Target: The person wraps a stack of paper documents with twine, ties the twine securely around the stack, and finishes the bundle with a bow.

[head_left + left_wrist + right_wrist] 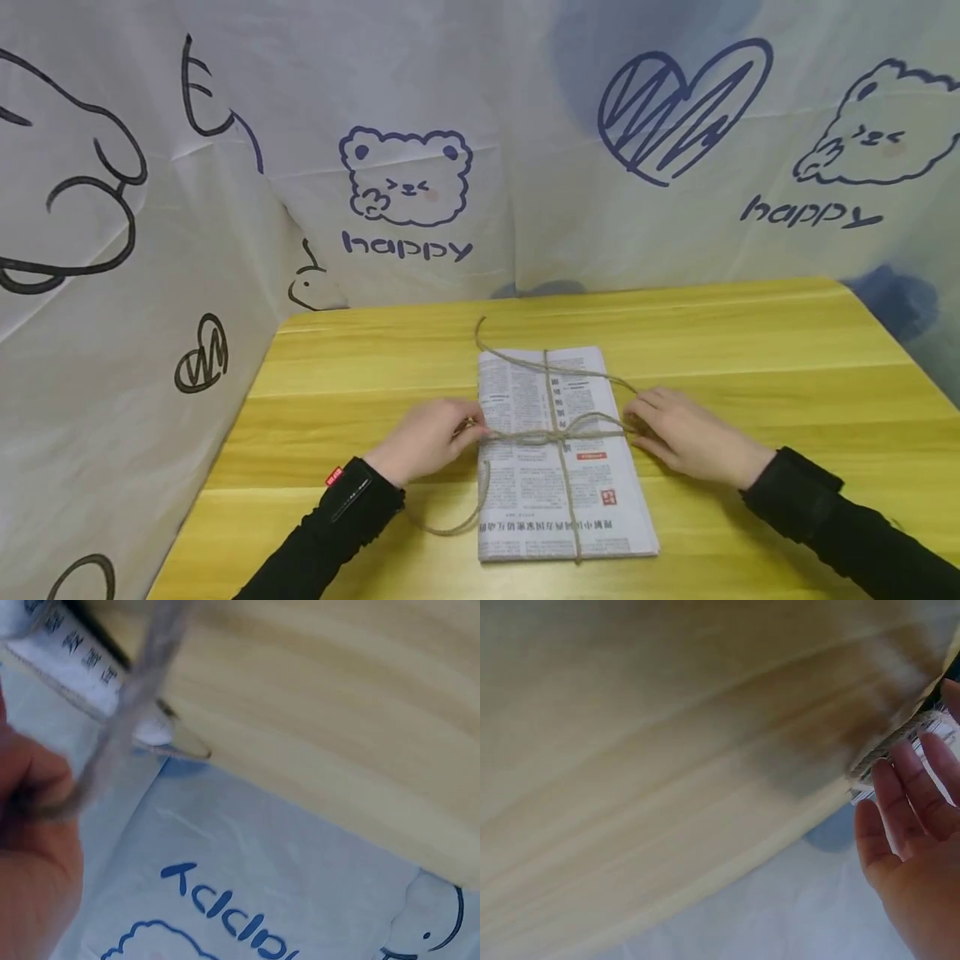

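A folded newspaper bundle (517,508) lies flat on the table, with brown twine (567,492) crossed over its top and a knot with a loop near the middle. At the bundle's left edge my left hand (431,433) pinches the twine, its fingers curled; the left wrist view shows a strand (142,682) running out of that hand (37,855). On the right edge my right hand (686,437) holds the loop side between thumb and fingertips. From the right wrist, the fingers (900,799) look gently bent beside the twine (892,742).
One loose twine end (483,333) trails past the bundle's far left corner. Another length (450,531) curves over the yellow wooden table (360,358) below the left hand. Pale cloth (540,167) printed with bears and hearts hangs behind and left of the table.
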The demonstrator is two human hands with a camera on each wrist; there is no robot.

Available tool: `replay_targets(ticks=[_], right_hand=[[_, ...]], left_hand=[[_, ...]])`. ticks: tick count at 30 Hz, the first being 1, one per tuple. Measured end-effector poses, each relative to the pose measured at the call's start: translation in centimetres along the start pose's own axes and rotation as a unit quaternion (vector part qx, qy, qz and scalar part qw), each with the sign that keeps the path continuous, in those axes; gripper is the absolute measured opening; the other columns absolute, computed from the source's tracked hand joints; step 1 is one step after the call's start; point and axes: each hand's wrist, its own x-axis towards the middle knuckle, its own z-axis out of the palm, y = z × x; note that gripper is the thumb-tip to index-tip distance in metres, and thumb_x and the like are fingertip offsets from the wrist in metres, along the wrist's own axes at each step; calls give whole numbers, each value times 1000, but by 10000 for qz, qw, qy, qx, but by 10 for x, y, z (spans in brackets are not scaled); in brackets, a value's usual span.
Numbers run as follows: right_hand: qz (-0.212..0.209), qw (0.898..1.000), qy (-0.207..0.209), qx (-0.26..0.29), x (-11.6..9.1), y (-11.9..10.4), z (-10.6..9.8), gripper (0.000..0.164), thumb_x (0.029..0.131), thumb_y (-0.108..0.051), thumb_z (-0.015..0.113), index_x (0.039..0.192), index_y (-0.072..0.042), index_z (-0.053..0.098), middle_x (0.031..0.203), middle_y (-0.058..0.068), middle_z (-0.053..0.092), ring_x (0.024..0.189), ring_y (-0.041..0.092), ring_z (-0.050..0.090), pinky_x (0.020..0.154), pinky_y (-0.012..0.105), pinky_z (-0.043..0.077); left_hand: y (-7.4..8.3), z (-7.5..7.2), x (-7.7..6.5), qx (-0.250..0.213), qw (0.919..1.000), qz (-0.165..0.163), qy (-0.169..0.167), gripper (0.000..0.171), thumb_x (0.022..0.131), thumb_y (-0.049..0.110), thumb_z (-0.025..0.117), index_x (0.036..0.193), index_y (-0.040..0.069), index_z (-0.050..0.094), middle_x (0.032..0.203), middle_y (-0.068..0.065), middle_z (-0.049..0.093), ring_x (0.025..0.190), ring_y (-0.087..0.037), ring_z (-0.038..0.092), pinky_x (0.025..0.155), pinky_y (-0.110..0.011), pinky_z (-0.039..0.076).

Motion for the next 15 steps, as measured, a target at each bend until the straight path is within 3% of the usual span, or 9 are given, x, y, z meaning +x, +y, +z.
replay_targets(ticks=[5,11,15], right_hand=[[152,9993,-269,225,0,-4,-1,13,89,-10,76,90,-19,66,88,-10,59,83,7,52,73,30,48],[732,9850,-585,1449,-11,-3,-13,13,100,-17,63,90,-25,61,75,-19,49,69,-5,42,62,19,38],[752,9770,-617,1896,-21,2,-23,18,102,-16,60,87,-25,61,67,-21,38,59,-9,34,56,17,33]], left_hand=[[4,-13,1,214,9981,184,544,17,97,33,68,88,18,71,79,8,68,58,-2,44,54,-18,35],[-1,-22,-3,593,9927,214,1025,20,93,34,73,79,19,71,65,10,56,56,-1,39,53,-16,30],[-7,-28,-7,689,9909,76,1153,23,91,37,74,76,19,73,64,10,58,56,-1,40,53,-16,31]])
